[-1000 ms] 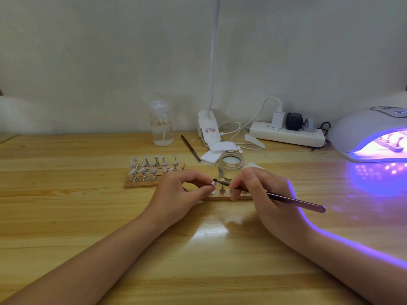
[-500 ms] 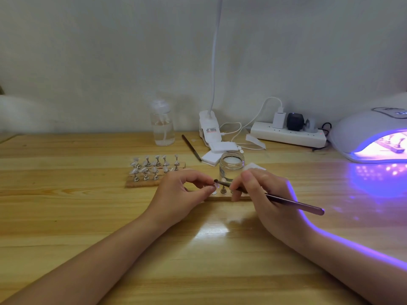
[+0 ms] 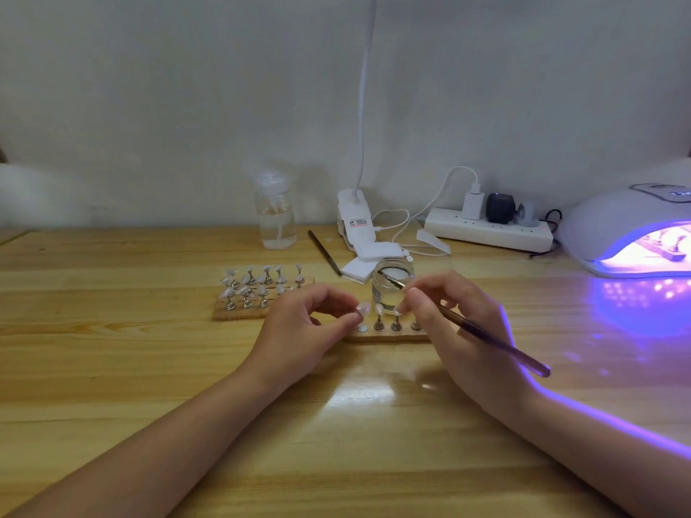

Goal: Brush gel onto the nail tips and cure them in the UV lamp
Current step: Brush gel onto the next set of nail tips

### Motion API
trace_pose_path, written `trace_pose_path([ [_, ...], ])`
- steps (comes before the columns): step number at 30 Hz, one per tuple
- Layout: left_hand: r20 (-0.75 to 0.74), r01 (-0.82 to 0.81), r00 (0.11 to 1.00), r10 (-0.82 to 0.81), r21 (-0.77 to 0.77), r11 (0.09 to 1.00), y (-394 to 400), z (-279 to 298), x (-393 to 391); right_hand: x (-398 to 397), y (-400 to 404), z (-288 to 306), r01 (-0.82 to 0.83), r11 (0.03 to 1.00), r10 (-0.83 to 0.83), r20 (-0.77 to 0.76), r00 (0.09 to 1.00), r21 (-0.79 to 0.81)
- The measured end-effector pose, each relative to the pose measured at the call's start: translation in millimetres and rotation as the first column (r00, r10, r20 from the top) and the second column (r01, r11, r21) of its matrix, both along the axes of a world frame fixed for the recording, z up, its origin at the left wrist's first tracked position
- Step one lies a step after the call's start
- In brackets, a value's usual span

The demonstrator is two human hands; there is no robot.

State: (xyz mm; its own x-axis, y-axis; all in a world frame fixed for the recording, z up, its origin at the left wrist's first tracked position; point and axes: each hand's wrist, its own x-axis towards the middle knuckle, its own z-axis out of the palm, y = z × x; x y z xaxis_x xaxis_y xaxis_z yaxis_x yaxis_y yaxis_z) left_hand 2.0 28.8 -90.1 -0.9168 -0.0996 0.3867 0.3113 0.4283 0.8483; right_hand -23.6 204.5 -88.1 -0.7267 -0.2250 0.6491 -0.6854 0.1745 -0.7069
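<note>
Head view: the left hand [image 3: 299, 330] sits at centre, its grip pinching a nail tip [image 3: 362, 309] on its small stand at the left end of a wooden strip [image 3: 385, 336]. More tips on stands stand along the strip toward 3 o'clock. The right hand [image 3: 460, 323], at 3 o'clock of the left, pinches a brush [image 3: 493, 340]; the brush tip reaches into a glass jar [image 3: 392, 284] just beyond the strip at 12 o'clock. A second strip of tips [image 3: 258, 291] lies at 10 o'clock. The UV lamp [image 3: 632, 233], lit violet with a strip inside, stands at 2 o'clock on the wooden surface [image 3: 112, 368].
</note>
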Motion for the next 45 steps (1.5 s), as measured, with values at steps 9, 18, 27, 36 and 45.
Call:
trace_pose_path([
  [9, -0.07, -0.012, 0.998, 0.006, -0.087, 0.996, 0, 3, 1, -1, 1, 0, 0.037, 0.998, -0.036, -0.014, 0.999, 0.048],
  [18, 0.006, 0.006, 1.0, -0.007, 0.036, 0.999, 0, 0, -3, -3, 0, 1, 0.011, 0.999, -0.012, 0.023, 1.0, 0.033],
  [27, -0.016, -0.007, 1.0, 0.006, -0.073, 0.997, 2, -1, -5, -7, -3, -5, 0.128, 0.951, -0.098, -0.118, 0.988, 0.283],
  [36, -0.019, -0.034, 0.999, 0.032, -0.116, 0.993, 2, -2, -5, -10, -7, -9, 0.204, 0.881, -0.076, -0.297, 0.952, 0.427],
  [45, -0.023, -0.034, 0.999, 0.031, -0.139, 0.99, 1, -6, -7, -14, -5, -12, 0.169, 0.897, -0.06, -0.264, 0.962, 0.409],
])
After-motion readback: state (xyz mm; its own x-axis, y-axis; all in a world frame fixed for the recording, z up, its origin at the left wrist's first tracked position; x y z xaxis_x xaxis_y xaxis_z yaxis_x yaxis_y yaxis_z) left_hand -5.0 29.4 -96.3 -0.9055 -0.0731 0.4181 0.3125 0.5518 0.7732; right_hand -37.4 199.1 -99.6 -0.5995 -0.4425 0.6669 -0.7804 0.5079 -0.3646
